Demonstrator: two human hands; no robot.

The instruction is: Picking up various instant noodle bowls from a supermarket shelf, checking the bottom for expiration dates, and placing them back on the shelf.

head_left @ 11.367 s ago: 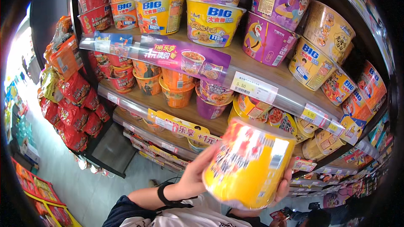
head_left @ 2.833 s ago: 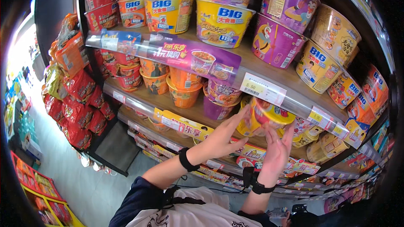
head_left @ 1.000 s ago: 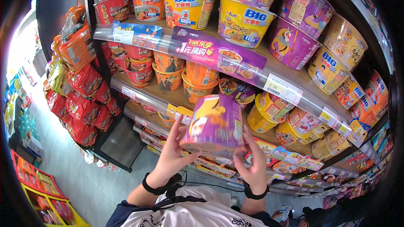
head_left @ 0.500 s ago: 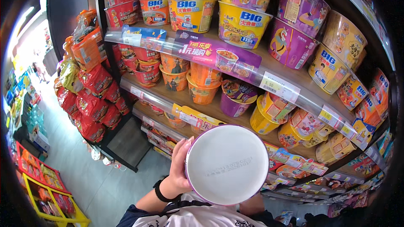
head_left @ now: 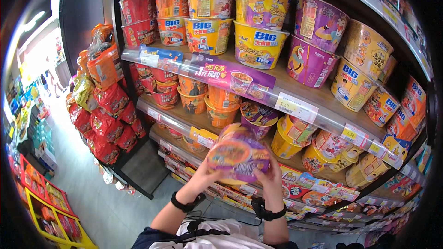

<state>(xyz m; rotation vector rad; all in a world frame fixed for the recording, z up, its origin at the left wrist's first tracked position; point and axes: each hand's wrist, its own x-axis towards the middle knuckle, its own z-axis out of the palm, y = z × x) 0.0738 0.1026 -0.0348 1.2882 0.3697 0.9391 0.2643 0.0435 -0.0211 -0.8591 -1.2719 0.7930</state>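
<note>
Grip: left hand (head_left: 204, 177) and right hand (head_left: 272, 175) are clamping a purple tub (head_left: 239, 156) from both sides | Location: hanging before the shelf edge (head_left: 168, 117) | Attitude: tilting, printed lid facing wearer

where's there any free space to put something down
Widest: grey floor between the red-yellow rack and the dark shelf base. Narrower: wooden strip before the orange tubs. Crowded: the shelf above, with tubs stacked two high. The left hand and right hand hold a purple tub.
</note>
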